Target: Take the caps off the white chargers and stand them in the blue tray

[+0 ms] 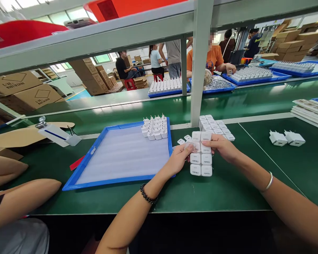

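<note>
Printed white charger faces, packed in a two-column block [200,158], are right in front of me. My left hand [180,157] closes on the block's left side, with its thumb over one face and a small bit of something clear by the thumb tip. At the upper right side, the thumb and fingers of my right hand [221,146] grip the same block. Whether it is lifted off the bench is hard to tell. Just behind stands another group of white chargers [214,126]. A few small white pieces [184,140] lie left of the block.
To the left lies a blue-rimmed tray [116,179] with plug chargers [155,127] in its far right corner. Two chargers [286,138] sit at right, near stacked white trays [311,113]. A shelf post [198,70] rises ahead. Another person's arm [23,194] rests at left.
</note>
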A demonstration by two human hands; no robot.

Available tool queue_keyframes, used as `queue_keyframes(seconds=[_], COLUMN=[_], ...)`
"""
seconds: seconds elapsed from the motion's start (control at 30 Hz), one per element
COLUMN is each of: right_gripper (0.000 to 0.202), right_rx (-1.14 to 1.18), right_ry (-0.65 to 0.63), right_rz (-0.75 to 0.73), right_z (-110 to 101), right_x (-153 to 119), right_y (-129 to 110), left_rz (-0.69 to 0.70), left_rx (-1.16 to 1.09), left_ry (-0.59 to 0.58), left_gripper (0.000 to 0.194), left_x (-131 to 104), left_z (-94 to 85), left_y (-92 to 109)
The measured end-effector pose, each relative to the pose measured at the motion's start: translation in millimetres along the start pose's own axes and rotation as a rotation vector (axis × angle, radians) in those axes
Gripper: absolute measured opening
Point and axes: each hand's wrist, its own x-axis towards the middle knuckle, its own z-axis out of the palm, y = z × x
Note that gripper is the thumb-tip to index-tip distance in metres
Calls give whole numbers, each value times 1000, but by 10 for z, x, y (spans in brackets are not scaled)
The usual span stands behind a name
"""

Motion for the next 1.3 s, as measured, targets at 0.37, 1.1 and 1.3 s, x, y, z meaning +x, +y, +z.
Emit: queue_keyframes(seconds=[0.37, 1.1, 1.3], right_gripper=[42, 44, 39], right_rx=[20, -8, 79], right_ry=[282, 111, 4], right_rz=[20, -31, 41], right_z=[-236, 31, 14], right_x=[93, -2, -11], right_y=[24, 161, 180], left_rz=[111, 57, 37], left_rx=[312, 539, 358], left_ry=[286, 98, -34], left_gripper=[54, 22, 28], left_x=[-44, -59, -65], left_z=[29, 99, 46], left_y=[16, 30, 55])
